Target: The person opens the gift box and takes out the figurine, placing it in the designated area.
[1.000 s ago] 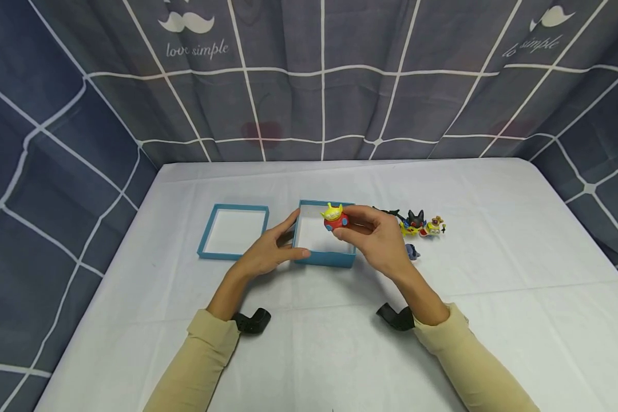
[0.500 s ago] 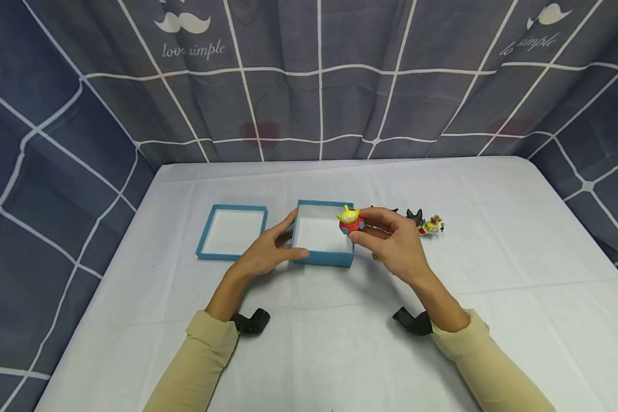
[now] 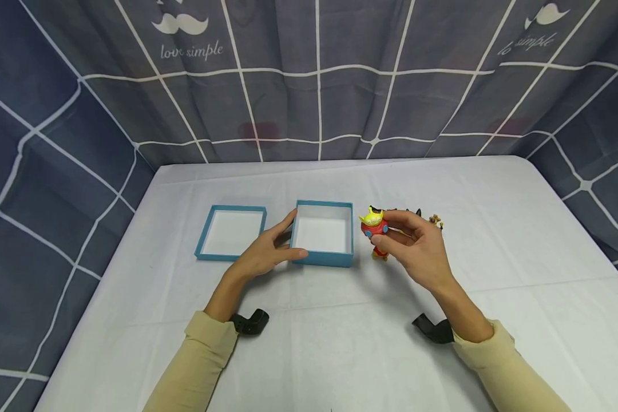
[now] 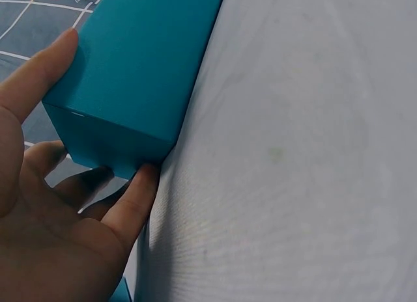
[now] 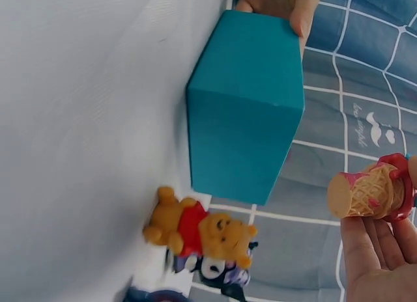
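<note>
My right hand point(image 3: 417, 246) pinches a small toy figurine point(image 3: 374, 222) above the table, right of the blue box point(image 3: 323, 259). The figurine has a yellow alien head and red body; its waffle-cone base point(image 5: 365, 194) shows in the right wrist view. My left hand point(image 3: 265, 252) holds the open box by its left side, thumb at the near corner, fingers point(image 4: 133, 201) against the side wall. The box's white inside holds nothing visible. A bear figurine in a red shirt point(image 5: 202, 227) stands right of the box, partly behind my right hand in the head view.
Left of the box lies a shallow blue-rimmed lid point(image 3: 204, 232), white inside. More figurines, including a black, white and purple one point(image 5: 215, 269) and a golden one point(image 3: 435, 221), stand behind my right hand, mostly hidden. A grey checked curtain point(image 3: 288, 114) bounds the white-covered table point(image 3: 309, 343).
My right hand has carried the alien figurine rightward, from over the box to beside it. The bear figurine has come into sight below it. My left hand keeps its place on the box.
</note>
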